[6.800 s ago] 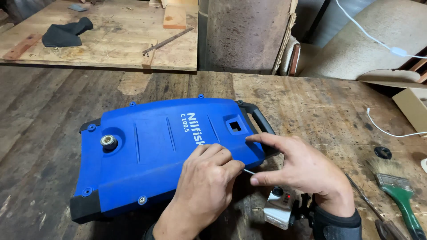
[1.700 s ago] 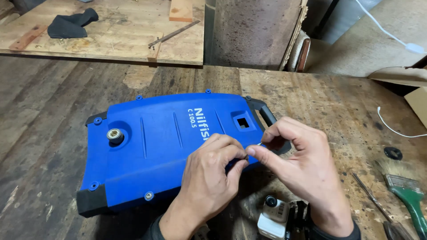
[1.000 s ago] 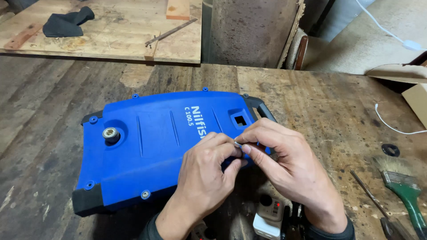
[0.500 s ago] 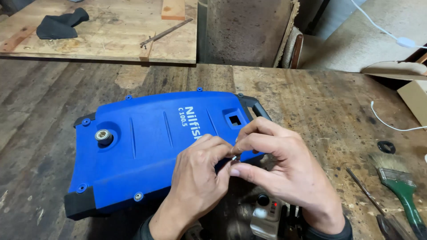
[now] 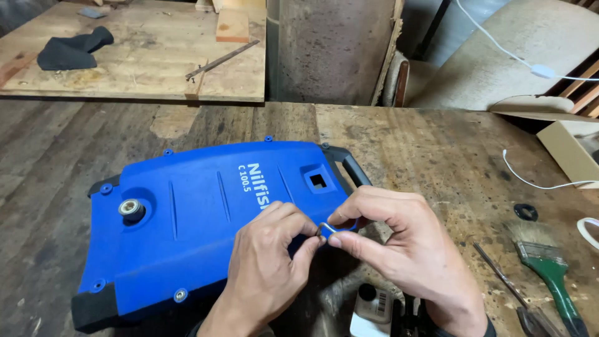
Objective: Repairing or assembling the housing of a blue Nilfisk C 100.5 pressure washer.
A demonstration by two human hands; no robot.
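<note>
A workshop here, with a worn, stained wooden worktop (image 5: 437, 143) running across the view and a paler board (image 5: 125, 62) lying beyond it. On that board sit a dark cloth (image 5: 72, 51), a wood block (image 5: 232, 25) and a thin metal rod (image 5: 221, 60). Behind stands a rusty grey post (image 5: 331, 43).

Centre stage, a blue casing (image 5: 206, 218) lies flat on the worktop, its black handle (image 5: 346, 168) at the far right corner and a metal fitting (image 5: 131, 209) near its left end. There is a square hole (image 5: 318, 181) in the casing just above the hands.

Both hands meet at the casing's near right edge. The left hand (image 5: 265, 268) is curled, thumb and forefinger pinched together on a small metal clip (image 5: 324, 229). The right hand (image 5: 399, 249) comes in from the other side, its thumb and forefinger closed on the same clip, the other fingers arched over it. The clip is held between the two sets of fingertips, right over the edge of the casing; whether it touches the casing I cannot tell.

Below the hands, a white part (image 5: 371, 309) with a black cap peeks out. Off to the right lie a green-handled brush (image 5: 543, 262), a black ring (image 5: 526, 211), a white cable (image 5: 536, 184) and a cardboard box (image 5: 571, 153).
</note>
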